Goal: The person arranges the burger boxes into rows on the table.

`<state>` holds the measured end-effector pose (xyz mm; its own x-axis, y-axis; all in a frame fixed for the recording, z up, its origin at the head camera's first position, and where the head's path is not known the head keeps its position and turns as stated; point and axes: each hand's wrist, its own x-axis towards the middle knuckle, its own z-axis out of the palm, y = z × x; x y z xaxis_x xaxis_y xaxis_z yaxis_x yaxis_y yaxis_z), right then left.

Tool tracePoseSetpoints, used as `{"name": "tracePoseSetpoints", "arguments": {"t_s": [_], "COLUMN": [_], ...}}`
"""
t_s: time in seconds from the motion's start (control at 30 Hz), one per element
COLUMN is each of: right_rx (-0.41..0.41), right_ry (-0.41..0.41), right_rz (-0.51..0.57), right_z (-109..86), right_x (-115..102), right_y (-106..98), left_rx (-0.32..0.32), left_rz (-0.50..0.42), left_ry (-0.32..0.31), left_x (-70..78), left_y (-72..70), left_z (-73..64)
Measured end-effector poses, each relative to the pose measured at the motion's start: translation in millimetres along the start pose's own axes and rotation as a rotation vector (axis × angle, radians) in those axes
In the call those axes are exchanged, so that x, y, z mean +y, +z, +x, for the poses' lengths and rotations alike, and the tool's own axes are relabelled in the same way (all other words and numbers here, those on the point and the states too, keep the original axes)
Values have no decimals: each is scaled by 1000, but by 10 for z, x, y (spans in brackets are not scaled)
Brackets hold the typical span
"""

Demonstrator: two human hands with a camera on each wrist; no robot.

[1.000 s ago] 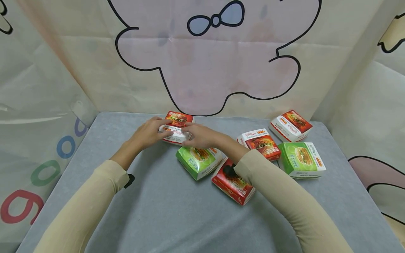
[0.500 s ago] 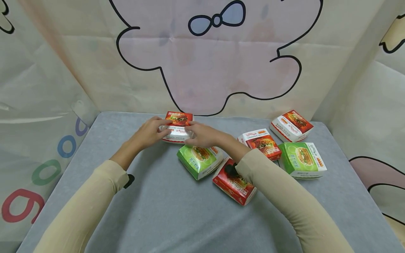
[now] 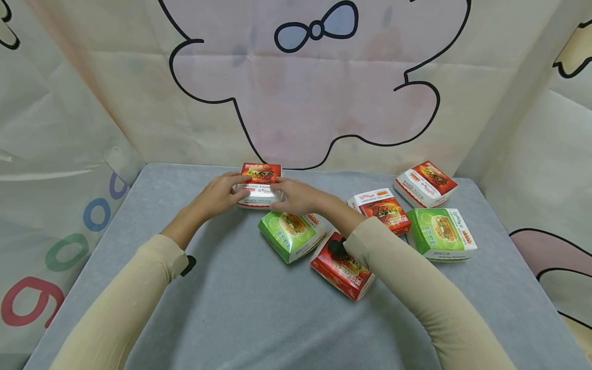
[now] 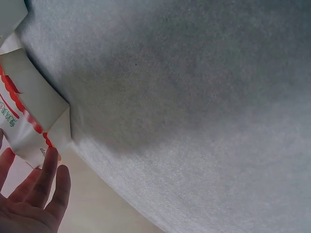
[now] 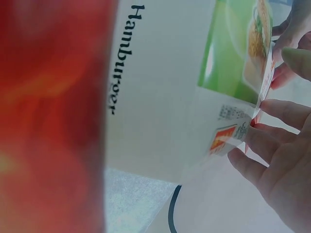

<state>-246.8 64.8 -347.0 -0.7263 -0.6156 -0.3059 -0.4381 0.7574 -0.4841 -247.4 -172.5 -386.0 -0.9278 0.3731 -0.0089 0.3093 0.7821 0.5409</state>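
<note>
At the back of the table, a red-and-white hamburger box (image 3: 260,191) lies flat between my two hands. My left hand (image 3: 213,195) touches its left side with fairly straight fingers, also seen in the left wrist view, where the fingertips (image 4: 50,158) meet the white box (image 4: 19,107). My right hand (image 3: 298,198) rests against the right side, its fingers loosely extended. Just in front, under the right wrist, sits a green hamburger box (image 3: 293,234). This green box (image 5: 238,43) partly hides the held spot in the right wrist view.
A red box (image 3: 342,267) lies under my right sleeve. To the right stand another red-and-white box (image 3: 383,209), a green box (image 3: 441,234) and a red-and-white box (image 3: 425,183) at the rear. A printed cloth wall (image 3: 300,113) rises behind the grey table (image 3: 222,308).
The back red-and-white box has turned slightly and now sits squarer to the table's rear edge. Both hands have barely moved, the right one shifting slightly. The other boxes stay put.
</note>
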Motion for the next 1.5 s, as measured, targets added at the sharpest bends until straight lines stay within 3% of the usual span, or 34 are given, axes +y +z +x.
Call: {"name": "tracePoseSetpoints", "arguments": {"t_s": [1.1, 1.33, 1.5], "right_rx": [-17, 8, 49], "right_ry": [18, -16, -49], "right_rz": [2, 13, 24], "right_z": [-10, -49, -101], "right_x": [-35, -12, 54], "right_y": [32, 13, -38], "left_rx": [-25, -29, 17], "left_rz": [-21, 15, 41], "left_ry": [-22, -21, -25], "left_x": [-22, -23, 5], "left_y": [-11, -11, -31], "left_z": [-19, -20, -45]}}
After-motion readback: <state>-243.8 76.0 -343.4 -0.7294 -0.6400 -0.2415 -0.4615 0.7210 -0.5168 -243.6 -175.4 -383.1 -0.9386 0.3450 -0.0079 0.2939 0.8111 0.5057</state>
